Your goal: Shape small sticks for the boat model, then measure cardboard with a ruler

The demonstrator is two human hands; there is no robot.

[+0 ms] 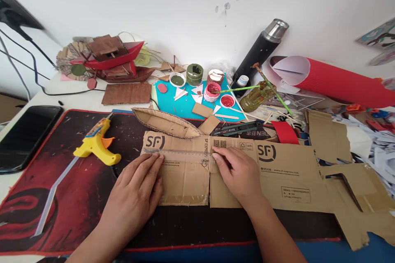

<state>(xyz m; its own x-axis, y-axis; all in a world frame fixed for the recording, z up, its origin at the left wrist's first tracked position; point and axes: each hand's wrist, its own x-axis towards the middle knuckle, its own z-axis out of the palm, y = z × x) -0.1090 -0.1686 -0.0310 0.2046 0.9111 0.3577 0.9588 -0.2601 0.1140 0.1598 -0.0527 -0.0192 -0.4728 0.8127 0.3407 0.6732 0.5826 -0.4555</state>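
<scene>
A flattened cardboard sheet with printed SF logos (286, 185) lies across the dark mat. Along its left part runs a clear ruler (185, 154). My left hand (137, 185) rests on the ruler's left end, fingers extended and lying flat. At the ruler's right end, my right hand (239, 170) has thumb and index fingertip closed together on it. Just behind the sheet sits a boat-shaped cardboard piece (166, 123), beside a dark green utility knife (237, 128).
A yellow glue gun (98, 141) and a black phone (29, 137) are at left. Behind stand model boats (108, 55), open paint jars (194, 74) and a black thermos (259, 51). Cardboard scraps (358, 189) and paper cuttings (376, 152) cover the right.
</scene>
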